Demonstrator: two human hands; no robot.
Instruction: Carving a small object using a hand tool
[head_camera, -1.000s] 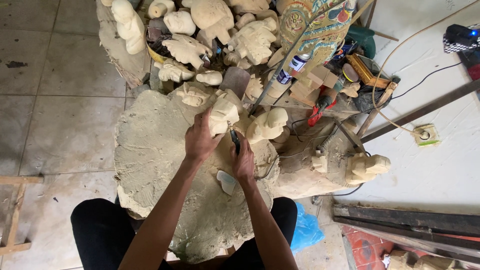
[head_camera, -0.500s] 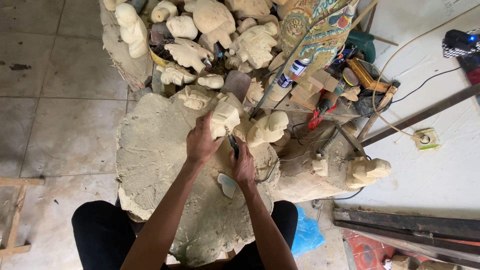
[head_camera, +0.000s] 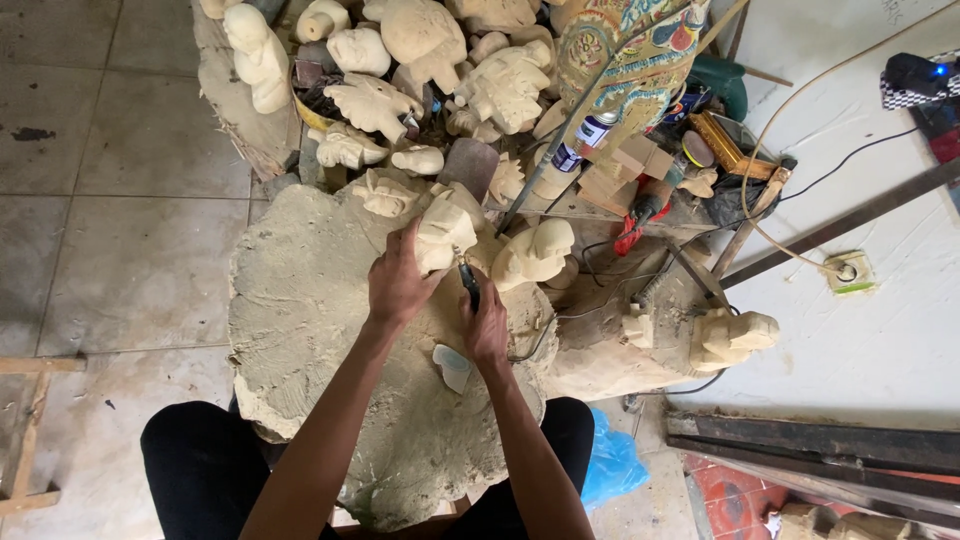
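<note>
Both hands barely shifted: left hand (head_camera: 400, 285) grips 1 carving (head_camera: 446, 228), right hand (head_camera: 487, 322) grips 1 tool (head_camera: 469, 283).

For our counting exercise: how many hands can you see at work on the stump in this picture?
2. The left hand grips a pale wooden carving on the big stump. The right hand holds a dark tool against it. No other hands show.

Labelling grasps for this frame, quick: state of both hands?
Left hand: closed around the pale wooden carving, holding it on the stump.
Right hand: closed on a dark carving tool at the carving.
</note>
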